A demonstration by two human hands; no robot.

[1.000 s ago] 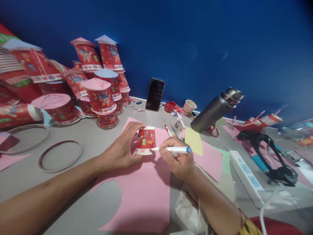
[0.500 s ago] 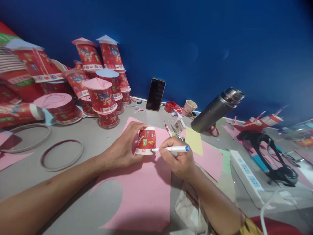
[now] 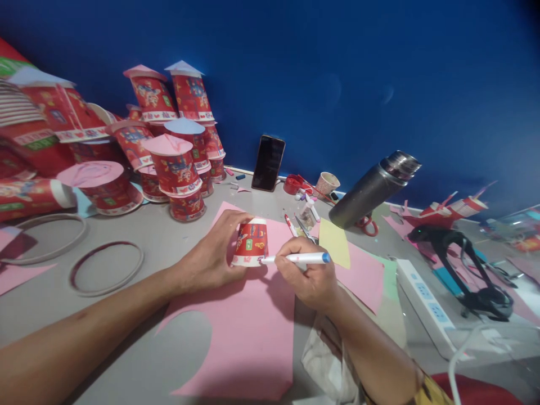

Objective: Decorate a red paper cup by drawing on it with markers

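Note:
A small red printed paper cup [image 3: 251, 243] stands upside down on a pink paper sheet [image 3: 248, 326]. My left hand [image 3: 211, 256] wraps round the cup's left side and holds it still. My right hand [image 3: 307, 275] grips a white marker with a blue end [image 3: 297, 259], its tip touching the paper at the cup's lower right rim. The pink sheet has a round cut-out at its lower left.
Stacks of red cups with paper cone tops [image 3: 169, 146] fill the back left. Two rings [image 3: 105, 267] lie on the left. A phone [image 3: 268, 163] leans on the blue wall. A tilted steel flask [image 3: 371, 188], scissors, markers, a power strip [image 3: 426, 304] and coloured papers crowd the right.
The marker tip has crept slightly down and left along the cup's rim. The left hand and the cup have stayed put.

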